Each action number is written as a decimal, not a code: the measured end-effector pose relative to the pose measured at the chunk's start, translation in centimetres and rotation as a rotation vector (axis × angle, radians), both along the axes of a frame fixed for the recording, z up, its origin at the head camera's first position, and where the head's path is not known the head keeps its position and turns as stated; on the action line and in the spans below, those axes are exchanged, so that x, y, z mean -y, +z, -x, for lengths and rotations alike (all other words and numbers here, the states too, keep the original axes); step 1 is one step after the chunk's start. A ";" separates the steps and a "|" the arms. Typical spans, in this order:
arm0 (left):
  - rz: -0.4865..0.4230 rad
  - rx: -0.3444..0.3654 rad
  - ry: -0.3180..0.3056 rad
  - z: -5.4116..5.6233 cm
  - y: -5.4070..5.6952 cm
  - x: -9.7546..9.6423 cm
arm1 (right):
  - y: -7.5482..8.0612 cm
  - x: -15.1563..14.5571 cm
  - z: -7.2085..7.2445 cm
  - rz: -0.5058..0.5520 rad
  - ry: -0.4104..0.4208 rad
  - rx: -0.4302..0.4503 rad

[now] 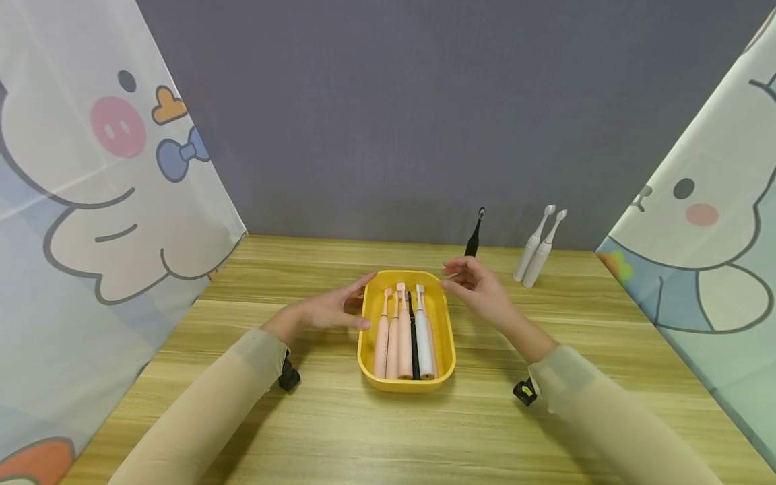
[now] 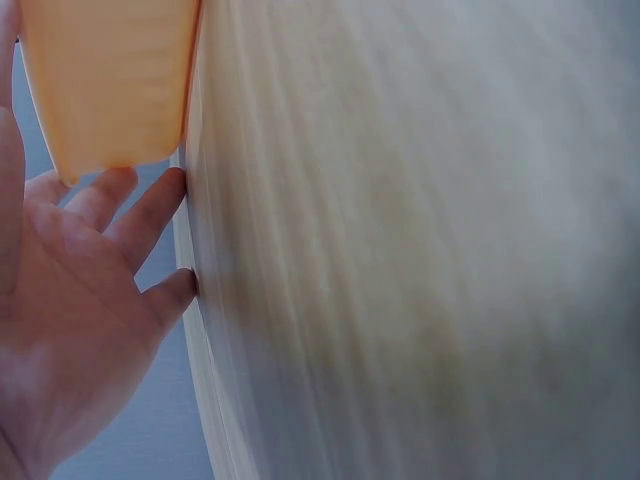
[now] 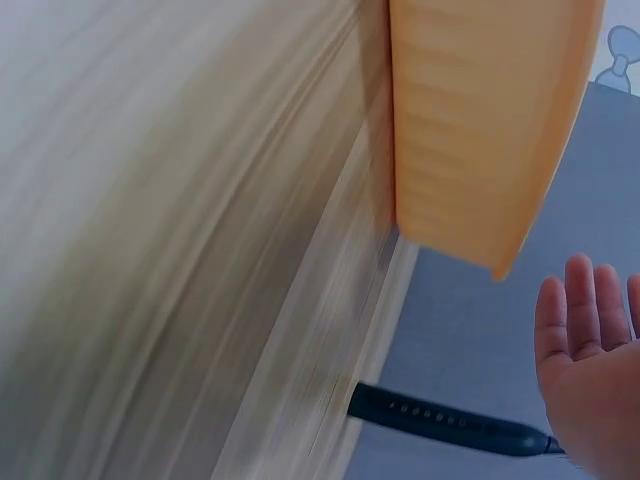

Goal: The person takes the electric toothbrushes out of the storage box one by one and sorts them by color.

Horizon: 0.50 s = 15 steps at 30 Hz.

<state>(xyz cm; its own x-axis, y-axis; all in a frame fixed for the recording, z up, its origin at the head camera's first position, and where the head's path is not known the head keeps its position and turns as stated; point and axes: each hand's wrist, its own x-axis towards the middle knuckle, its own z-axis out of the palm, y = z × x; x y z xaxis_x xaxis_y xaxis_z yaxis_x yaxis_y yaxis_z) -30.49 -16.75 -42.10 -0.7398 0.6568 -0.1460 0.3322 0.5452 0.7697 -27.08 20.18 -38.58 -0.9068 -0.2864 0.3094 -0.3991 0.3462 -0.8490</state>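
Observation:
A yellow tray point(image 1: 406, 386) lies on the table with several electric toothbrushes side by side in it: pink ones point(image 1: 404, 343), a black one point(image 1: 415, 347) and a pale white one point(image 1: 424, 340). My left hand point(image 1: 333, 311) is at the tray's left side, thumb and fingers spread; in the left wrist view its fingertips meet the tray wall point(image 2: 115, 85). Off the far right corner is my right hand point(image 1: 475, 286), fingers loosely bent around nothing. The right wrist view shows a gap between that hand point(image 3: 600, 390) and the tray point(image 3: 480, 120).
Just behind my right hand a black electric toothbrush point(image 1: 473, 244) stands upright. Two white electric toothbrushes point(image 1: 538, 259) stand close together farther right. A grey panel point(image 1: 388, 135) rises at the table's back, with cartoon-printed sheets point(image 1: 73, 202) on both sides.

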 end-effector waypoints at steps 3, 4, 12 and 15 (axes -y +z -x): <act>0.004 -0.003 -0.002 0.0 0.1 0.0 | 0.1 0.7 0.0 0.003 0.020 0.009; 0.005 -0.003 -0.002 -0.1 0.1 0.0 | 0.2 1.0 -0.1 0.000 0.026 0.010; 0.003 -0.006 -0.004 0.1 -0.1 0.0 | 0.1 2.8 0.3 -0.042 0.084 -0.004; -0.008 0.004 -0.004 0.1 -0.1 0.0 | -0.1 3.5 0.5 -0.061 0.103 -0.004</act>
<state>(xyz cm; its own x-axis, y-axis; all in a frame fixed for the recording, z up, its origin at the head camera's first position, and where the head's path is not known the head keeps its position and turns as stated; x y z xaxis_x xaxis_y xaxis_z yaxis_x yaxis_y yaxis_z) -30.60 -16.73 -42.17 -0.7368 0.6607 -0.1437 0.3312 0.5379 0.7752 -27.57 16.68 -38.66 -0.8704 -0.3966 0.2918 -0.4385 0.3546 -0.8259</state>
